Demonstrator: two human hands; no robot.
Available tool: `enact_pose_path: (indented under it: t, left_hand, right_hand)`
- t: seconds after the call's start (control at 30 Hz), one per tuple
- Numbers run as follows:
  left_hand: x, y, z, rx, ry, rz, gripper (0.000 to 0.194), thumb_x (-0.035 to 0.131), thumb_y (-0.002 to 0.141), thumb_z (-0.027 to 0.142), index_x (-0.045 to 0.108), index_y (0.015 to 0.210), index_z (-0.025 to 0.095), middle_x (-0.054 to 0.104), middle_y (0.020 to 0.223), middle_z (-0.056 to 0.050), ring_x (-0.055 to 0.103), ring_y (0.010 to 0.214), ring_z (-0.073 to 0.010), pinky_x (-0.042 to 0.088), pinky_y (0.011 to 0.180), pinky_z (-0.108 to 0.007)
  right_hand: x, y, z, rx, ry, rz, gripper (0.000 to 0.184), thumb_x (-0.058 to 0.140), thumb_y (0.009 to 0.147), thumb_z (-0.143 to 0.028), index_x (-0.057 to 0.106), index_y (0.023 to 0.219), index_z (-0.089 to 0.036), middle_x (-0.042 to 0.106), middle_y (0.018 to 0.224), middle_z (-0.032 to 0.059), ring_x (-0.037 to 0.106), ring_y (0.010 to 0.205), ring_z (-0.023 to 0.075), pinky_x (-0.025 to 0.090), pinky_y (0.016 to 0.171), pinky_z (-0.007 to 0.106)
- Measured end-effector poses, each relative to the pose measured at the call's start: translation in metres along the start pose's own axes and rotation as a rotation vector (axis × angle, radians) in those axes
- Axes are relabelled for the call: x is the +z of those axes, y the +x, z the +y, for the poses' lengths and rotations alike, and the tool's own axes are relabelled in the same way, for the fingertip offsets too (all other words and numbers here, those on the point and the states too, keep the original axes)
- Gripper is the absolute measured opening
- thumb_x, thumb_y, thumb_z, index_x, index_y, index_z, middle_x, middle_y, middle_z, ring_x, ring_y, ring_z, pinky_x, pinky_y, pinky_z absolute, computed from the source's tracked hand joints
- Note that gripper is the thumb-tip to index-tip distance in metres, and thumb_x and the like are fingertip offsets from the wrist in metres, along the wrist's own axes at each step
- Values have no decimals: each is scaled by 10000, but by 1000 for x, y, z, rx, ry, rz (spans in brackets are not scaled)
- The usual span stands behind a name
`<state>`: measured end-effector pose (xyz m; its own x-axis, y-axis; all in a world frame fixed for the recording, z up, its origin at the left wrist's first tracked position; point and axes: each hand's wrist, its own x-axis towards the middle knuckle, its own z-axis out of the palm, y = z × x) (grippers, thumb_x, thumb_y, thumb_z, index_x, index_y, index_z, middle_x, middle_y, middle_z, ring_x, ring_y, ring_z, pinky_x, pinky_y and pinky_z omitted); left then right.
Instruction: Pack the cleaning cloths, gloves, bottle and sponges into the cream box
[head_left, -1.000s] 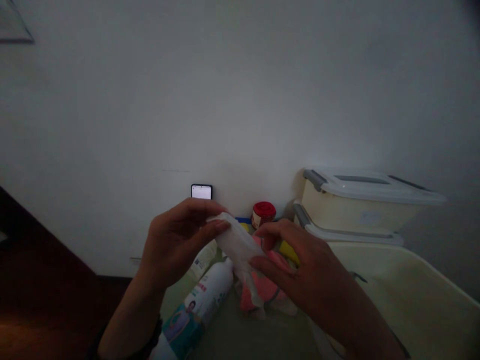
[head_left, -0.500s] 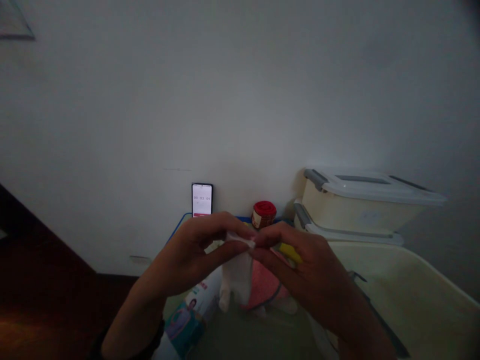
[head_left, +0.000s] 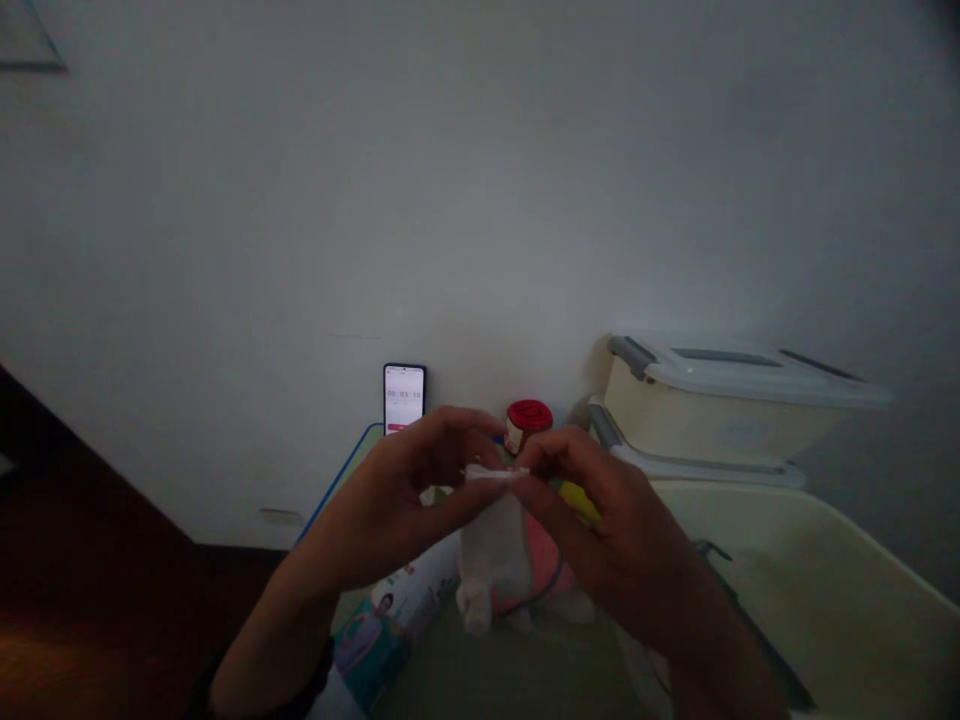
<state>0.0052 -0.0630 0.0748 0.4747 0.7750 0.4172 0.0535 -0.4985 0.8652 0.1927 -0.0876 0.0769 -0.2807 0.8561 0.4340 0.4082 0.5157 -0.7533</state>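
A small white cloth piece (head_left: 495, 550) hangs from my two hands; it looks soft like a sock or glove, but its exact kind I cannot make out. My left hand (head_left: 420, 490) holds the left part of its upper edge, thumb in front and fingers curled behind. At the right end of that edge, my right hand (head_left: 592, 500) pinches the cloth between thumb and fingertips. Behind it lies a pink cloth (head_left: 546, 555) with a grey trim, partly hidden. A printed white and teal package (head_left: 382, 630) rests on the table below my left hand.
A phone (head_left: 405, 398) with a running timer leans on the wall. Beside it stands a red roll (head_left: 529, 415). Lidded storage boxes (head_left: 705, 425) are stacked at right, behind an open cream bin (head_left: 840, 560). Something yellow (head_left: 579, 503) shows beside my right hand. The green table (head_left: 502, 680) has a blue edge.
The white cloth has shifted slightly right and its upper edge is spread wider between my hands. My left fingers have lifted and loosened somewhat. The phone's timer has advanced.
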Motion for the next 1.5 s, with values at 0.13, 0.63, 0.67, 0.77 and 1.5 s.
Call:
enact_pose_path:
  t: [0.13,0.63,0.67,0.77,1.5]
  left_hand:
    - [-1,2,-2,-112,-57,-99,252,613,823,217,512,1053,197,625,880,-3,602,780,-108,495,698,-213]
    - [12,4,-1,-163,-128,-255,147,568,840,182,472,951,169,585,755,24,526,643,-76,410,552,-169]
    - [13,4,-1,-175,-145,-266,233,616,800,163,463,975,178,602,763,26,546,652,-83,421,557,-170]
    - [14,5,-2,-257,-128,-279,338,710,711,173,494,971,191,628,768,35,587,672,-103,440,565,-176]
    - [-18,5,-7,-131,149,-478,265,435,917,251,662,859,127,669,747,-37,610,706,-128,466,663,-198]
  right_hand:
    - [-2,2,0,54,154,138,60,490,891,-300,489,885,-240,545,791,-32,532,707,95,429,604,213]
    - [-8,4,-2,166,55,-18,169,524,858,-347,579,893,-191,607,778,6,558,673,122,445,584,238]
    - [-9,4,-2,166,76,7,163,526,857,-341,579,882,-188,606,766,3,555,662,119,443,574,233]
    - [-9,4,-1,163,146,136,153,558,836,-339,576,866,-189,593,723,-6,544,622,115,441,550,229]
    - [-11,3,-6,108,340,778,135,673,745,-357,593,764,-249,539,571,-36,511,480,100,389,392,191]
